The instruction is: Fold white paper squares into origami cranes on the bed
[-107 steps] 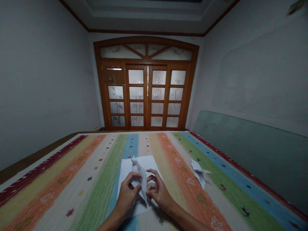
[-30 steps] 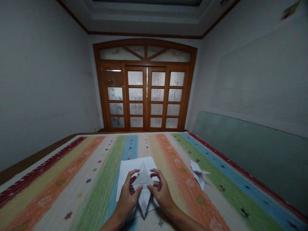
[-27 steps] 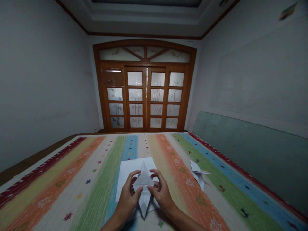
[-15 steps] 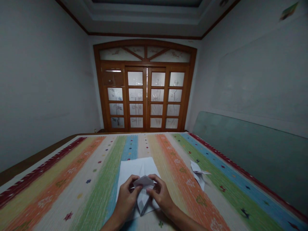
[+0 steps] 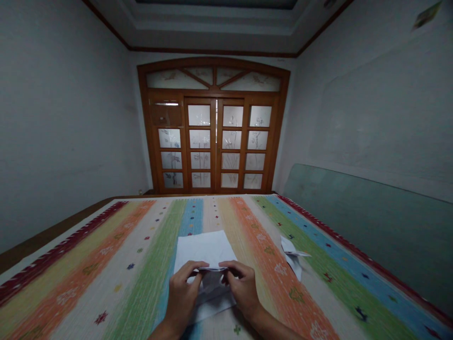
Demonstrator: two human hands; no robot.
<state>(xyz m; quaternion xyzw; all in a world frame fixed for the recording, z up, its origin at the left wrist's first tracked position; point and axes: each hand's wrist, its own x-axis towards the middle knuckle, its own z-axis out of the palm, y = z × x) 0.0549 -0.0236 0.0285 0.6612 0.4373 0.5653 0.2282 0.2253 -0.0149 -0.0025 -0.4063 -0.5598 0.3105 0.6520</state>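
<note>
A piece of folded white paper (image 5: 211, 283) is between my hands, its upper edge seen nearly edge-on and its shaded face toward me. My left hand (image 5: 183, 290) pinches its left end between thumb and fingers. At the right end, my right hand (image 5: 243, 285) grips it the same way. Beneath them a flat white sheet of paper (image 5: 203, 245) lies on the striped cloth. The lower part of the folded piece blends into the sheet in shadow, so its outline is hard to make out.
Off to the right on the striped tablecloth (image 5: 141, 264) lies another folded white paper shape (image 5: 292, 255) with pointed flaps. A pale green board (image 5: 361, 212) leans along the right wall. Wooden doors with glass panes (image 5: 214, 141) stand beyond the table.
The folded paper has tipped: its open, pointed form faced me before, and now its top edge shows nearly edge-on. Both hands have turned with it, fingers now lying along that edge.
</note>
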